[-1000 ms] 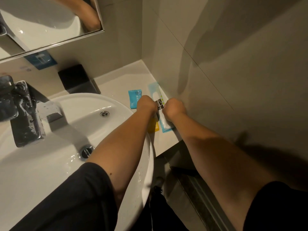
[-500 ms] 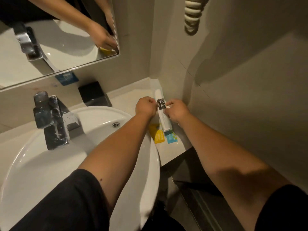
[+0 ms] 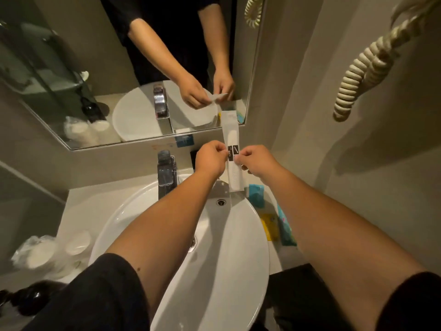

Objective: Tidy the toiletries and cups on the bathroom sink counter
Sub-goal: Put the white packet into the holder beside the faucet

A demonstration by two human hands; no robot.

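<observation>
- Both hands are up over the back of the sink, pinching one long white packet between them. The left hand has its edge on one side of the black label, the right hand on the other, fingertips closed on it from both sides.
- The packet hangs in the air, well clear of the counter, one end poking up past the grip toward the mirror and the other hanging down below it toward the tap.
- So I'd say this one item is mid-handling — picked up, not put anywhere yet.
- Below and to the right of the grip, a few small packets lie loose on the counter beside the sink: a blue packet, a yellow packet and a teal packet. They look scattered rather than lined up, so probably not sorted yet.
- Far down-left of the grip there's a pair of wrapped cups and a dark bottle near the bottom edge. Can't tell if those are already where they belong.
- My read — early to middle of the job, most of the counter stuff left to do.
</observation>
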